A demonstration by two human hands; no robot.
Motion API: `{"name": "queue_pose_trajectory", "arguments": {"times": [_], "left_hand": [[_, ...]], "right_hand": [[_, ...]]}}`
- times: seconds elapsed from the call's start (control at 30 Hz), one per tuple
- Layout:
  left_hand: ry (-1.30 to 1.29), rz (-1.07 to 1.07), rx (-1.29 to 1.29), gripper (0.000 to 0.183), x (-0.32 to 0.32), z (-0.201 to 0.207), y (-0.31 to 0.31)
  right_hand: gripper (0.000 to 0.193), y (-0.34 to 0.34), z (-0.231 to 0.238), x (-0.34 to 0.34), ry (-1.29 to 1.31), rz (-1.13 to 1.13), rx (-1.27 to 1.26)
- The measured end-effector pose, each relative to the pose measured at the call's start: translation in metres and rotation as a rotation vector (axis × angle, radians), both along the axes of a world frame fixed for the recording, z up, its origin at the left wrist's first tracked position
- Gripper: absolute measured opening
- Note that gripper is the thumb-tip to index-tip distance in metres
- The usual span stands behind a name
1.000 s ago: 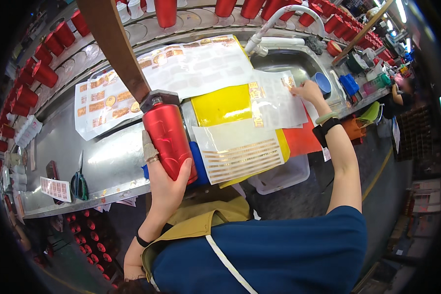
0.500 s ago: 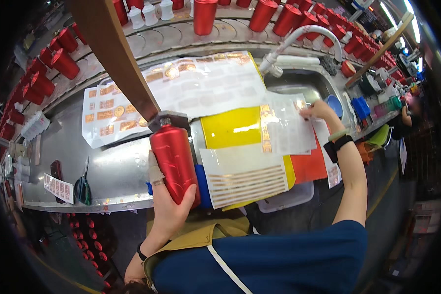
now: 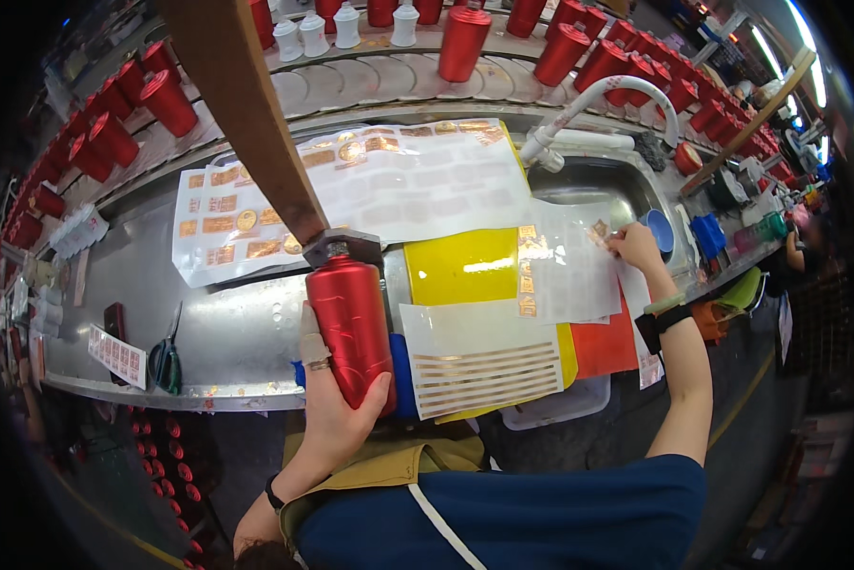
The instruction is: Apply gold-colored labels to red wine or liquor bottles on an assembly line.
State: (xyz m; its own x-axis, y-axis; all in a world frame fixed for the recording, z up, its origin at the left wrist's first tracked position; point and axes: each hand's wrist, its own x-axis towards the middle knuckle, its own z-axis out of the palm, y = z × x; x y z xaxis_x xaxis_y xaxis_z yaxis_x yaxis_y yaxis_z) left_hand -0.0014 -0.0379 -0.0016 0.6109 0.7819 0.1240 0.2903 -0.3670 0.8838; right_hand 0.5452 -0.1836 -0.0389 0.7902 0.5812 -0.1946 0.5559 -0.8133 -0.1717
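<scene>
My left hand (image 3: 337, 418) is wrapped round the lower side of a shiny red bottle (image 3: 349, 328). The bottle's top meets a dark metal bracket (image 3: 341, 245) at the foot of a wooden post (image 3: 246, 104). On the right, my right hand (image 3: 639, 247) is closed in a pinch at a small gold sticker (image 3: 599, 231), by the upper right corner of a translucent sticker sheet (image 3: 574, 275). Whether the sticker has fully left the sheet I cannot tell. Gold stickers line that sheet's left edge. Below it lies a white sheet with gold strips (image 3: 489, 366).
A larger sticker sheet (image 3: 417, 190) and a yellow board (image 3: 460, 266) cover the bench. Behind stand a curved tap (image 3: 626, 81), a sink (image 3: 579, 176) and a conveyor (image 3: 370, 81) with red bottles. Scissors (image 3: 167, 361) lie at left; a blue cup (image 3: 657, 228) at right.
The red and white bottles on the conveyor have moved right. My view has shifted slightly. My left hand keeps its hold on the red bottle; my right hand stays by the sheet's corner.
</scene>
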Motion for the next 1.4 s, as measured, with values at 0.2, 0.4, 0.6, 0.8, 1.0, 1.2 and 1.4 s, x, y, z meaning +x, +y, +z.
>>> {"name": "queue_pose_trajectory", "arguments": {"times": [0.2,0.4,0.6,0.8,1.0,1.2,1.4], "left_hand": [[0.01,-0.011,-0.01,0.111,0.002,0.002,0.002],[0.017,0.017,0.006,0.112,-0.001,0.003,-0.004],[-0.024,-0.08,-0.075,0.122,-0.01,0.006,0.0],[-0.056,-0.189,0.066,0.117,-0.023,0.01,0.009],[-0.117,-0.084,0.017,0.101,-0.02,-0.006,0.013],[-0.046,-0.072,0.108,0.101,-0.027,-0.007,0.007],[0.001,-0.194,0.148,0.122,-0.036,0.002,0.013]], "right_hand": [[0.015,-0.005,-0.004,0.043,-0.733,0.229,-0.044],[0.016,0.036,-0.05,0.095,-0.053,0.076,0.054],[0.02,0.008,-0.119,0.151,-0.218,0.142,-0.439],[0.02,0.033,-0.002,0.075,-0.454,0.373,0.17],[0.015,0.079,0.112,-0.155,-0.144,0.671,0.507],[0.022,0.092,0.151,-0.284,0.127,0.869,0.631],[0.023,0.105,0.169,-0.331,0.211,1.166,0.657]]}}
